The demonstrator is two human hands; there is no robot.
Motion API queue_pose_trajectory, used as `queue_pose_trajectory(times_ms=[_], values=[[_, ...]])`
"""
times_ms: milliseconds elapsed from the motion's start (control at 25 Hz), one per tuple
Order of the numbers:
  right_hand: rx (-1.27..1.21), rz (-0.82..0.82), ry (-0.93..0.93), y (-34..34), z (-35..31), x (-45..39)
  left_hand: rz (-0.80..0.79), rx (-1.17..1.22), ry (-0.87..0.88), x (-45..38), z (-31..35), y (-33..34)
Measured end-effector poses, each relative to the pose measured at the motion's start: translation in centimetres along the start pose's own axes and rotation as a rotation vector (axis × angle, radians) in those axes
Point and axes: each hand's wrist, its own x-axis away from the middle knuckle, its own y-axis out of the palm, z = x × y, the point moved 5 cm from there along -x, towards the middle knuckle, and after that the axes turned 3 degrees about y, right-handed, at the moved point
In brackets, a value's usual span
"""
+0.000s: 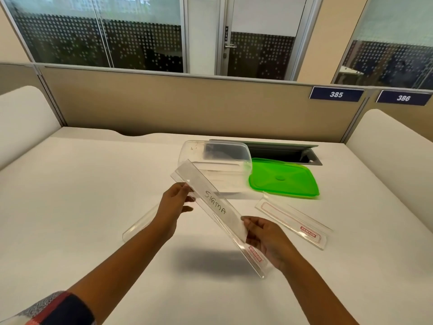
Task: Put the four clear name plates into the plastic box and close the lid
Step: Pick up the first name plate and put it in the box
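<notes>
Both hands hold a clear name plate [212, 202] with "SIGMA" written on its paper insert, raised at a slant above the desk. My left hand [172, 207] grips its upper part, my right hand [264, 238] its lower part. Behind it stands the open clear plastic box [187, 152], with at least one clear plate lying inside. The green lid [283, 178] lies flat to the box's right. Another name plate [293, 219] with a red label rests on the desk at right. A further clear plate [138, 225] lies partly hidden behind my left forearm.
A white desk [82, 184] carries everything. An open grey cable tray [281, 151] sits behind the box and lid. A beige partition [187, 104] with signs 385 and 386 closes the back; white side panels stand left and right.
</notes>
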Motion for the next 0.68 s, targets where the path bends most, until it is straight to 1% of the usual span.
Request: queue_pose_trajectory(times_ms=[80, 200, 280, 400, 480, 600, 680], values=[[0.031, 0.059, -0.069, -0.7, -2.4, -1.2, 0.052, -0.065, -0.019, -1.2, 0.4, -1.0], [0.087, 0.12, -0.165, -1.3, -5.9, -2.9, 0.092, -0.01, -0.013, -3.3, 1.7, -2.3], [0.131, 0.139, -0.223, -1.3, -7.9, -3.9, 0.083, 0.025, -0.034, -4.4, 2.2, -2.7], [0.347, 0.236, -0.343, -1.3, -10.7, -5.3, 0.081, 0.053, -0.131, -6.0, 2.2, -2.8], [0.485, 0.307, -0.412, -1.1, -12.3, -6.4, 0.088, 0.046, -0.161, -7.3, 2.2, -2.7], [0.497, 0.336, -0.459, -0.6, -13.9, -8.4, 0.095, 0.025, -0.157, -9.2, 2.6, -2.3], [0.464, 0.346, -0.444, -0.5, -14.5, -10.0, 0.134, 0.026, -0.173, -10.6, 2.7, -1.9]])
